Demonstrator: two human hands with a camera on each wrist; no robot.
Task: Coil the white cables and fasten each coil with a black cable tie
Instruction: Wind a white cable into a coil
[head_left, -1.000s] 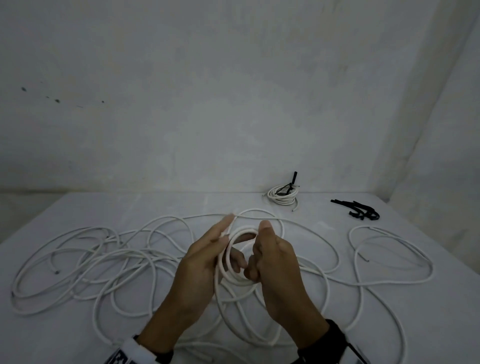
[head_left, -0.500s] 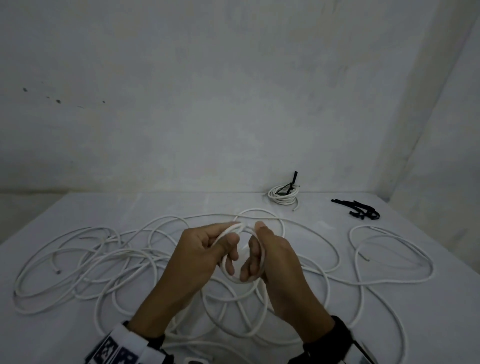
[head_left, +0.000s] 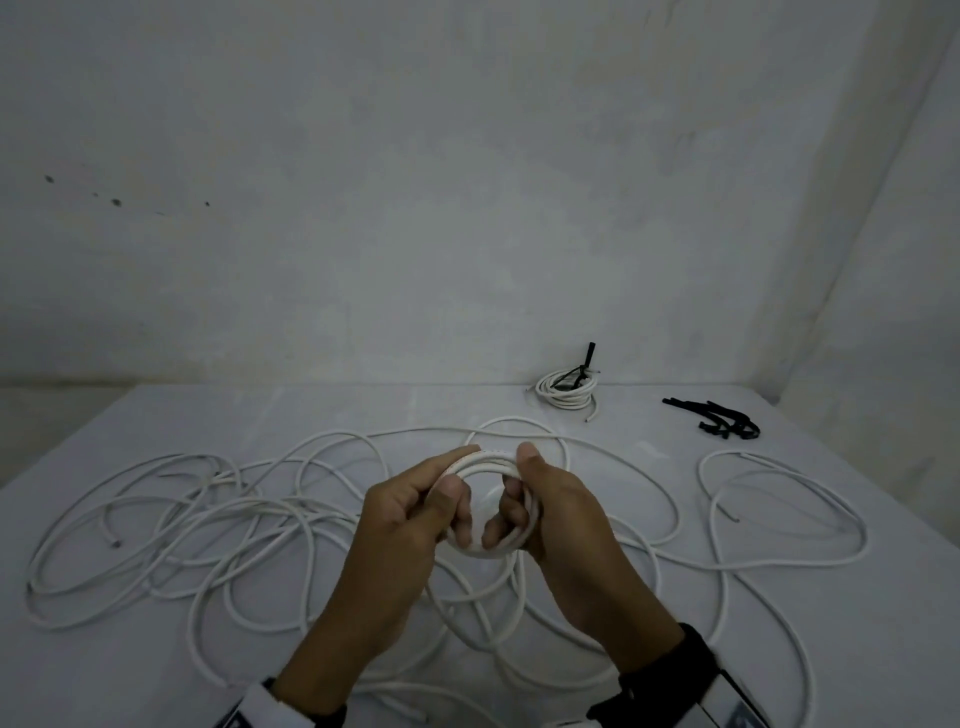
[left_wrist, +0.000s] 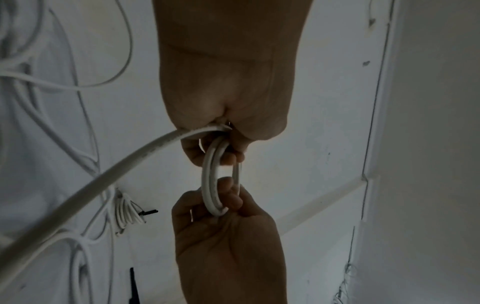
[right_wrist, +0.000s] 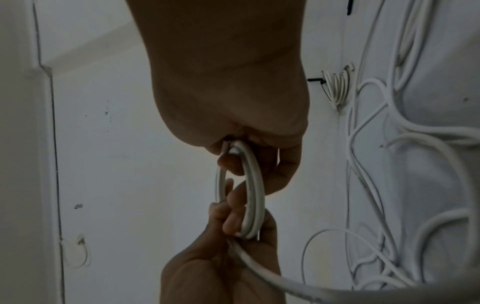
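Above the table's middle I hold a small coil of white cable (head_left: 485, 460) between both hands. My left hand (head_left: 457, 475) grips its left side, thumb over the turns, fingers curled through the ring. My right hand (head_left: 514, 493) grips the right side the same way. The left wrist view shows the coil (left_wrist: 214, 181) edge-on, with its free tail (left_wrist: 103, 176) leaving my left hand toward the table. In the right wrist view the coil (right_wrist: 253, 195) hangs between both hands. Loose white cables (head_left: 208, 519) sprawl over the table. Several black cable ties (head_left: 722, 421) lie at the back right.
A finished coil (head_left: 566, 389) with a black tie around it sits at the back edge by the wall. More loose cable loops (head_left: 779, 509) lie at the right. The white table (head_left: 156, 675) meets walls at the back and right.
My left hand, which lay straight along the loop a second ago, has curled round it. The coil has gained a turn and sits tighter between both hands.
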